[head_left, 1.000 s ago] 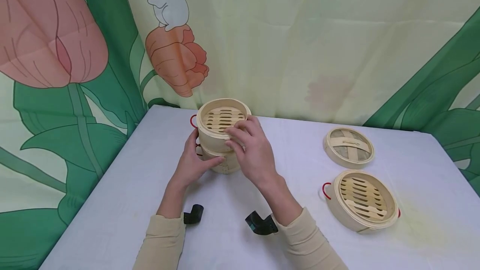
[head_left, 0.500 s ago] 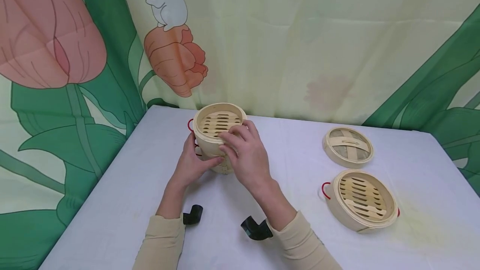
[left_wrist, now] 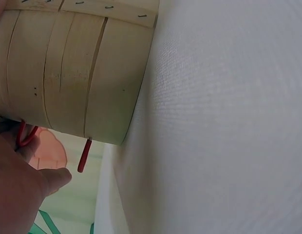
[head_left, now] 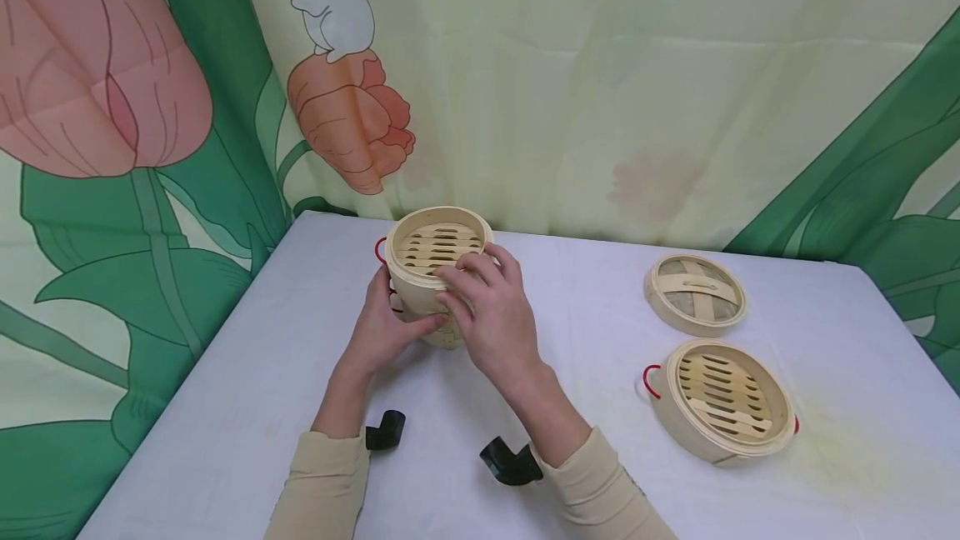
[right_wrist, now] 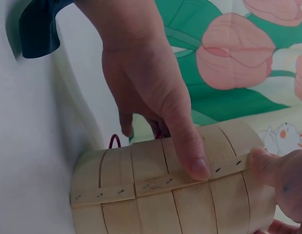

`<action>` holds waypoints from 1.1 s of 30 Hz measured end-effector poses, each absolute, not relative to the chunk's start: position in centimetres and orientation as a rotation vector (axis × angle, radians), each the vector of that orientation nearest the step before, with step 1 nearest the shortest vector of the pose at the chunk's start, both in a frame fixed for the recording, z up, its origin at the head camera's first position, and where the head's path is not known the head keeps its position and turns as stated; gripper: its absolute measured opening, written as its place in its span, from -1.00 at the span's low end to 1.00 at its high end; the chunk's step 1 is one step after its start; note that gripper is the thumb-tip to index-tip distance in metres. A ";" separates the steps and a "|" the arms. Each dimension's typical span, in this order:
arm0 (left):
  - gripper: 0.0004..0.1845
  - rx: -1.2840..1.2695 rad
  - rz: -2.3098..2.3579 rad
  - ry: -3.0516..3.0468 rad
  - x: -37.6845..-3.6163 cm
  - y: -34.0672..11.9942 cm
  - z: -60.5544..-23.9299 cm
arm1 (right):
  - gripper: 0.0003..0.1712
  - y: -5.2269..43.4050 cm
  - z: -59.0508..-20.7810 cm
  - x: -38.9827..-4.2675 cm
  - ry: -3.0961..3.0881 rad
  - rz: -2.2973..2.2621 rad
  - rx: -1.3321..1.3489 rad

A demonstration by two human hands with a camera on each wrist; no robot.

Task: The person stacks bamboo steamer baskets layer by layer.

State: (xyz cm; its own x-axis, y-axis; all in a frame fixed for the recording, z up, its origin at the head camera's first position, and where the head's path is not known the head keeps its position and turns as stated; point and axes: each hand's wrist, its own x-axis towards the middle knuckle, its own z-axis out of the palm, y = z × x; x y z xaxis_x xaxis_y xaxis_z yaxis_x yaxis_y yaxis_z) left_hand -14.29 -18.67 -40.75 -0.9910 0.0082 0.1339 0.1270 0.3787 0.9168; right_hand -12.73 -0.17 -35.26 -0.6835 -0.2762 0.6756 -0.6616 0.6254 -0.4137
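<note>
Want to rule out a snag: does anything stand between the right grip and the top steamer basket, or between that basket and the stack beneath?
Nothing visible does. The right grip touches the top steamer basket, which sits on the stack beneath; the loose basket and lid lie farther right.

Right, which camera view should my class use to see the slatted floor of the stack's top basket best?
The head view: it looks down into the top basket, so the slatted floor shows. Both wrist views show the stack's outer walls from the side, and nothing of that floor.
</note>
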 end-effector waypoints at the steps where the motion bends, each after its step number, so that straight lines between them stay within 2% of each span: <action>1: 0.26 -0.133 -1.687 -2.515 -14.3 -18.7 -40.8 | -0.72 -0.2 -35.3 -12.7 -2.278 0.896 0.735; 12: 0.22 -0.191 -1.665 -2.479 -14.3 -18.6 -41.0 | -0.72 0.2 -35.3 -12.6 -2.269 0.878 0.792; 19: 0.24 -0.203 -1.656 -2.481 -14.3 -18.6 -41.0 | -0.61 0.8 -35.5 -12.5 -2.282 0.933 0.855; 33: 0.30 -0.196 -1.750 -2.334 -14.4 -19.1 -40.6 | -0.55 4.3 -34.5 -12.5 -2.130 1.043 0.796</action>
